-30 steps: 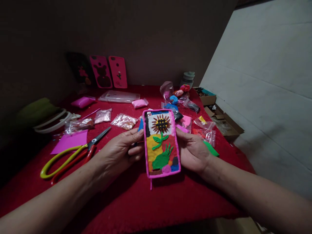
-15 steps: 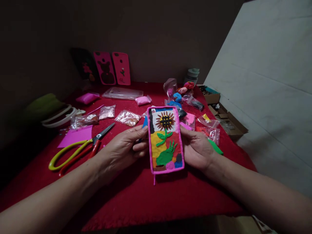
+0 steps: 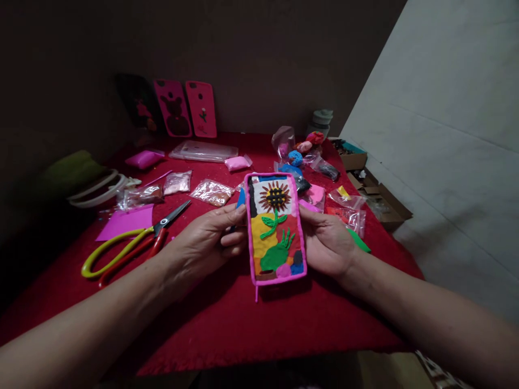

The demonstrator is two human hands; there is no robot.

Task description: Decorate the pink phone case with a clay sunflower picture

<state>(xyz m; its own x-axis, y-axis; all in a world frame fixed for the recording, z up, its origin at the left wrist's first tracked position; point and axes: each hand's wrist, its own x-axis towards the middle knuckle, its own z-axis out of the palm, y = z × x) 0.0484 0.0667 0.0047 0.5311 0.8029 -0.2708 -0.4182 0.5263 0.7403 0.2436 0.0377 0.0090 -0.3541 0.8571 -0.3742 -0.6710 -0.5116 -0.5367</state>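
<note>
Between my two hands is a phone case [image 3: 267,254] covered in coloured clay, with a sunflower, a green hand-like shape and a pink clay border. A thin pink strand [image 3: 257,294] hangs from its lower left corner. My left hand [image 3: 219,232] is closed on the left edge, thumb at the front. On the right edge my right hand [image 3: 328,243] grips it, fingers partly hidden behind. Scissors [image 3: 156,229] with yellow and red handles lie to the left of my left hand. Something blue [image 3: 241,199] shows behind the case beside my left thumb.
Several clay packets [image 3: 213,193] lie across the red cloth [image 3: 227,335]. At the back stand decorated phone cases [image 3: 201,109] near a clear case [image 3: 203,152]. A pink sheet [image 3: 125,222] is at left, a jar [image 3: 322,121] at back right, and cardboard boxes [image 3: 383,205] beside the table.
The view has shifted slightly, so most things sit a little higher in the picture. Both hands keep their hold on the phone case, which has hardly moved.
</note>
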